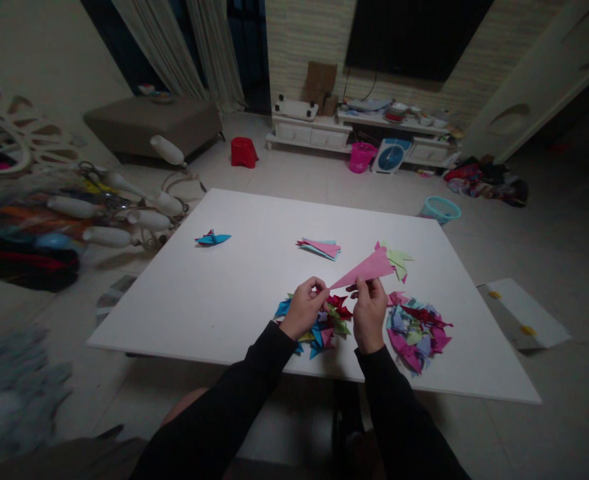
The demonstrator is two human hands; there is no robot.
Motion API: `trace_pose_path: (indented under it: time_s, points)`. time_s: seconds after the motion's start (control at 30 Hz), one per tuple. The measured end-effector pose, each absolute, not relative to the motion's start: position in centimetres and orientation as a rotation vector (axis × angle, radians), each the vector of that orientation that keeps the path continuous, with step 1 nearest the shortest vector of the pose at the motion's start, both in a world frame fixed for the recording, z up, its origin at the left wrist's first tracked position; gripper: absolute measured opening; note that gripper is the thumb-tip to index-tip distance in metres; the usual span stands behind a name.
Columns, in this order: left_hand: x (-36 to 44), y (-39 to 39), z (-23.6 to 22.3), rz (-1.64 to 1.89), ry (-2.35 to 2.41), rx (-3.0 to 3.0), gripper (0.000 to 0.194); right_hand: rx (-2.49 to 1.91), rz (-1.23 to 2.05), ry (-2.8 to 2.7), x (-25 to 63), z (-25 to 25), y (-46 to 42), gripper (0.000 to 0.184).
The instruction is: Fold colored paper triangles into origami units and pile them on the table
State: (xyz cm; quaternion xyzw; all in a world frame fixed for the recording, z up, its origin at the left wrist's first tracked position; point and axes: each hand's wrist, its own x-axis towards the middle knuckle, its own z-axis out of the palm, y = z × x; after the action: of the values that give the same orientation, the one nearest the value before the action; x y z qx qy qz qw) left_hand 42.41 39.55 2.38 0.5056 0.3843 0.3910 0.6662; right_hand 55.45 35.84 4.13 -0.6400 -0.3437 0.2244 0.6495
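A pink piece of folded origami paper (367,268), long and tapering to a point on the left, is held above the white table (234,293). My left hand (304,308) pinches its narrow tip. Under its wide right part, my right hand (370,317) grips the lower edge between thumb and fingers. Below my hands lies a pile of colourful folded paper pieces (317,337), partly hidden by them. A second such pile (418,333) sits to the right. Behind the held paper are a small stack of folded strips (320,248) and some light green folded paper (399,260).
A blue folded paper piece (213,239) lies at the table's far left. Beyond the table stand a red stool (243,153), a pink bin (361,157) and a blue basket (441,209). A lamp with several white shades (107,236) is at the left edge.
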Motion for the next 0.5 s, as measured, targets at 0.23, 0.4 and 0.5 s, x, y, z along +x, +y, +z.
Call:
trace_pose_path:
  time_s: [0.23,0.4,0.5]
  points:
    - [42.29,39.44,2.75,0.881,0.844,1.173,0.022,-1.458,0.498,-0.793,55.49,4.20,35.85,0.026]
    - [42.31,39.49,2.75,0.883,0.866,1.160,0.023,-1.452,0.508,-0.777,55.38,4.38,35.84,0.025]
    - [42.30,39.52,2.85,0.882,0.874,1.150,0.023,-1.452,0.505,-0.778,55.33,4.43,35.81,0.024]
